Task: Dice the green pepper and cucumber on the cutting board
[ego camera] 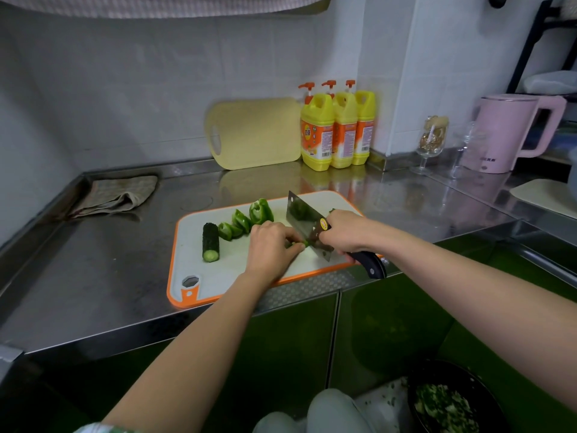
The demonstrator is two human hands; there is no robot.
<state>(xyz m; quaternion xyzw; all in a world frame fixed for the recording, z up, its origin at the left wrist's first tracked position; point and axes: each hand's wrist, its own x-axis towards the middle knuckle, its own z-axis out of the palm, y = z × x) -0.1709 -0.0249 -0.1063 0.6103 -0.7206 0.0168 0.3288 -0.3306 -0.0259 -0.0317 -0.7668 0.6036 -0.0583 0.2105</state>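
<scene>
While the pepper strip is pinched in left fingers, the cleaver is gripped in right fingers, blade just right of it

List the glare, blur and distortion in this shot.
Head view: wide-angle stretch toward the edges; the steel counter mirrors the yellow bottles and shows soft glare; the wine glasses at right are smeared; the cleaver blade reflects the green pepper; the cutting board is evenly lit, with little shadow.
</scene>
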